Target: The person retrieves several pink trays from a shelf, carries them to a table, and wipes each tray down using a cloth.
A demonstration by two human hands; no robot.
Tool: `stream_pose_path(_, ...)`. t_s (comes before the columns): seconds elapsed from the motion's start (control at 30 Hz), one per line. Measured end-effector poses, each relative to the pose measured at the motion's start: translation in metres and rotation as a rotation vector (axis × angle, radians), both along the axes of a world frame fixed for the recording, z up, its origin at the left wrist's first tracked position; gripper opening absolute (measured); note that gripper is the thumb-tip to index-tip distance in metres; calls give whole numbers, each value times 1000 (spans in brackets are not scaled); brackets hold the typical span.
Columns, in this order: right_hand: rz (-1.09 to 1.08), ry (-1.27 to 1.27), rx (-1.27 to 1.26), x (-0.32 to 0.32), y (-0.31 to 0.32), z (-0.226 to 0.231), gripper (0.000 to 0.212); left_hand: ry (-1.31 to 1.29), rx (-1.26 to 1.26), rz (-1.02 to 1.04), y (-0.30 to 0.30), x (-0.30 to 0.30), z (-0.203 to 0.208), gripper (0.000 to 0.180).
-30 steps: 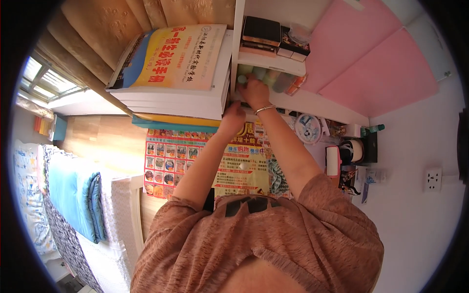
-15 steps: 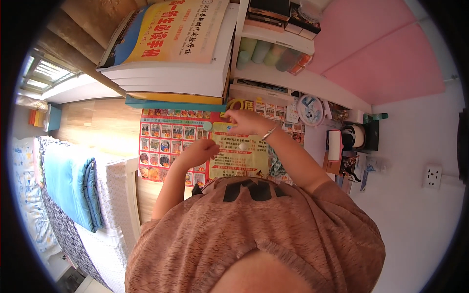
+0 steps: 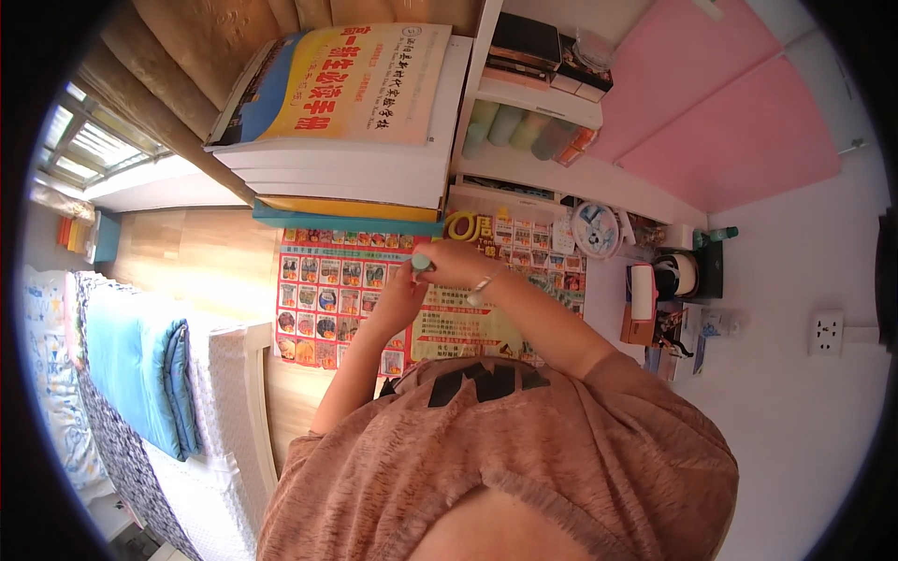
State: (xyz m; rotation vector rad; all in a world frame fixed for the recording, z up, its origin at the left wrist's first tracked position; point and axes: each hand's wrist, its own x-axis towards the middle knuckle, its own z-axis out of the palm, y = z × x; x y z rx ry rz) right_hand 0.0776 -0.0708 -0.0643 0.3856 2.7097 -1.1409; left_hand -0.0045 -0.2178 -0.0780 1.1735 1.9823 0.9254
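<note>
My left hand (image 3: 402,292) and my right hand (image 3: 456,264) meet above a printed flyer (image 3: 323,299) spread over the table. Between their fingertips is a small pale green thing with a round, cap-like top (image 3: 423,263). The fingers of both hands are closed around it, and they cover most of its sides, so its full shape is hidden. A silver bracelet (image 3: 483,286) circles my right wrist. Red grids of small product pictures border the flyer's yellow-green middle panel (image 3: 468,325).
A thick paper stack with a colourful cover (image 3: 327,89) rises at the far left. White shelving (image 3: 524,179) with boxes and rolled items stands at the back. Right of the flyer are a round white container (image 3: 596,230) and several small things. A folded blue quilt (image 3: 140,374) lies at left.
My hands have come together, and the pale green thing, earlier lying apart on the flyer, is now between them. A small white round thing on the flyer no longer shows. The view has shifted slightly.
</note>
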Motion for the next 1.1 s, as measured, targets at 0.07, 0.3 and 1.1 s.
stream_pose_path(0.07,-92,13,-29,17,20,34,32,-197,19,-37,18,10,37,50)
stream_pose_path(0.3,-575,194,171,28,98,81,41,-60,216,-169,89,20,42,52)
stream_pose_path(1.1,-569,189,133,53,103,27,41,-34,118,-154,95,8,20,28)
